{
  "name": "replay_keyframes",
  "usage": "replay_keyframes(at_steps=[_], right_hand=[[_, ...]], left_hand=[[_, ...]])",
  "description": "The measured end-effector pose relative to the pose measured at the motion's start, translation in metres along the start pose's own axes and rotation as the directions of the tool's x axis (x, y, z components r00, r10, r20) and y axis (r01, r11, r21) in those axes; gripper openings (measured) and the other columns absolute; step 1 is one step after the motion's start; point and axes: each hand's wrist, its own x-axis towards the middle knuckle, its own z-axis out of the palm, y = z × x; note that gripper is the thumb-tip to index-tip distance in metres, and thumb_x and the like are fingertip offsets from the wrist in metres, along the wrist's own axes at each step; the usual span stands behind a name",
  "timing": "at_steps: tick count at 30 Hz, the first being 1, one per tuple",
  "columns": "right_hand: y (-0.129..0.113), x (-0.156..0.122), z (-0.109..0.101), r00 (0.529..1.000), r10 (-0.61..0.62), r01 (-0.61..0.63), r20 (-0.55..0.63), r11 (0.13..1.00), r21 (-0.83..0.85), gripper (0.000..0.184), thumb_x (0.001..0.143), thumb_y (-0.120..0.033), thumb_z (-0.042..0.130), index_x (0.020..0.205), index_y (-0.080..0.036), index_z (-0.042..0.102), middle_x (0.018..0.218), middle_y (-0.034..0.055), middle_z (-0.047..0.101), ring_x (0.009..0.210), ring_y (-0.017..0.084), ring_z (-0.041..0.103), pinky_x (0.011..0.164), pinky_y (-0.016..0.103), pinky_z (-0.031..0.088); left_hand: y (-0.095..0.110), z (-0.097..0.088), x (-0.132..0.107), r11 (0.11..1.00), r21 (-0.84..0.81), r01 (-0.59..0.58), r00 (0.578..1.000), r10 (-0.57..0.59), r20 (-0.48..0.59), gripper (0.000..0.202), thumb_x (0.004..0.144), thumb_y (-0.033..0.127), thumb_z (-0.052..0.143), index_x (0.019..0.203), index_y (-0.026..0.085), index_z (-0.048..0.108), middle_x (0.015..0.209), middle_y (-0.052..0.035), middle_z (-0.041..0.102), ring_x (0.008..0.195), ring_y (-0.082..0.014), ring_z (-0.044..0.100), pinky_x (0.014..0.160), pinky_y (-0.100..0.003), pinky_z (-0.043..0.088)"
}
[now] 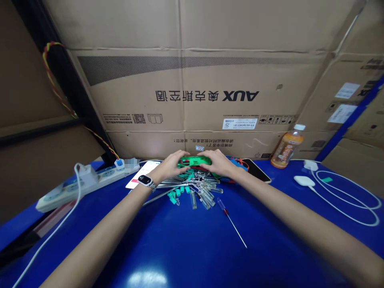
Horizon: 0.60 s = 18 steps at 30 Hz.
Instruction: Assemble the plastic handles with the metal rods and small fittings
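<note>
Both hands reach to the back of the blue table, on either side of a green plastic piece (195, 161) with openings in it. My left hand (171, 166), with a watch on its wrist, curls round the piece's left end. Fingers and thumb of my right hand (220, 163) close on its right end. Just below lies a heap of clear-handled tools (207, 196) with thin metal shafts, mixed with small teal pieces (172, 197) and thin wires. A screwdriver (226, 212) with a clear purple-red handle lies apart, nearer me.
A phone with a lit screen (141, 175) and a power strip (105, 175) are at left. Behind my right wrist are blue and red items (241, 163) and a dark flat device (258, 171). A drink bottle (286, 148) and white charger cable (339, 216) are at right; cardboard (204, 76) stands behind.
</note>
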Motion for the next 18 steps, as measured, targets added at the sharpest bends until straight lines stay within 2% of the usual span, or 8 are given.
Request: replay_keyframes(at_steps=[2, 5, 7, 10, 15, 18], right_hand=[[-0.015, -0.016, -0.006, 0.999, 0.019, -0.017, -0.03, 0.998, 0.053, 0.032, 0.088, -0.034, 0.067, 0.118, -0.023, 0.063, 0.117, 0.0052, 0.071, 0.104, 0.024, 0.063, 0.093, 0.039, 0.04], [-0.042, -0.048, -0.01, 0.999, -0.033, 0.031, 0.024, 0.994, 0.107, 0.028, 0.084, -0.035, 0.071, 0.108, -0.022, 0.065, 0.109, 0.0044, 0.071, 0.1, 0.023, 0.063, 0.091, 0.039, 0.039], [-0.058, -0.071, -0.009, 0.994, -0.065, 0.055, 0.083, 0.992, 0.116, 0.024, 0.08, -0.035, 0.073, 0.099, -0.021, 0.066, 0.1, 0.0047, 0.07, 0.099, 0.024, 0.062, 0.091, 0.04, 0.039], [-0.077, -0.099, -0.002, 0.985, -0.075, 0.059, 0.155, 0.993, 0.103, 0.027, 0.08, -0.039, 0.073, 0.099, -0.021, 0.066, 0.1, 0.005, 0.066, 0.099, 0.024, 0.059, 0.09, 0.041, 0.037], [-0.09, -0.121, 0.008, 0.974, -0.029, 0.007, 0.225, 0.995, 0.097, 0.03, 0.081, -0.045, 0.071, 0.1, -0.023, 0.066, 0.101, 0.0047, 0.064, 0.101, 0.024, 0.058, 0.095, 0.045, 0.035], [-0.089, -0.123, 0.009, 0.975, -0.011, -0.012, 0.223, 0.995, 0.1, 0.034, 0.082, -0.05, 0.071, 0.102, -0.023, 0.066, 0.101, 0.0047, 0.065, 0.101, 0.025, 0.057, 0.093, 0.045, 0.035]], left_hand=[[0.016, -0.008, -0.02, 0.999, 0.028, -0.017, 1.0, 0.018, -0.011, 0.036, 0.085, 0.036, 0.065, 0.116, 0.019, 0.057, 0.113, -0.0079, 0.062, 0.1, -0.0239, 0.063, 0.087, -0.037, 0.051], [0.042, -0.013, -0.058, 0.999, 0.042, -0.011, 1.0, 0.01, 0.025, 0.034, 0.085, 0.04, 0.067, 0.114, 0.023, 0.059, 0.113, -0.0058, 0.062, 0.104, -0.0249, 0.061, 0.09, -0.039, 0.05], [0.058, -0.011, -0.082, 0.999, 0.032, -0.02, 0.995, 0.016, 0.098, 0.034, 0.084, 0.04, 0.069, 0.112, 0.024, 0.061, 0.112, -0.0056, 0.063, 0.108, -0.0263, 0.059, 0.094, -0.041, 0.048], [0.076, -0.002, -0.109, 1.0, 0.02, 0.007, 0.98, -0.011, 0.201, 0.029, 0.081, 0.037, 0.071, 0.105, 0.024, 0.063, 0.107, -0.0044, 0.064, 0.104, -0.0261, 0.059, 0.093, -0.04, 0.048], [0.082, 0.011, -0.13, 0.999, 0.006, 0.032, 0.971, -0.033, 0.238, 0.035, 0.079, 0.041, 0.073, 0.107, 0.023, 0.065, 0.107, -0.0054, 0.062, 0.103, -0.0262, 0.058, 0.093, -0.039, 0.047], [0.071, 0.009, -0.129, 1.0, -0.015, 0.013, 0.984, -0.01, 0.176, 0.034, 0.084, 0.044, 0.067, 0.11, 0.022, 0.065, 0.107, -0.0063, 0.062, 0.104, -0.0259, 0.058, 0.093, -0.039, 0.046]])
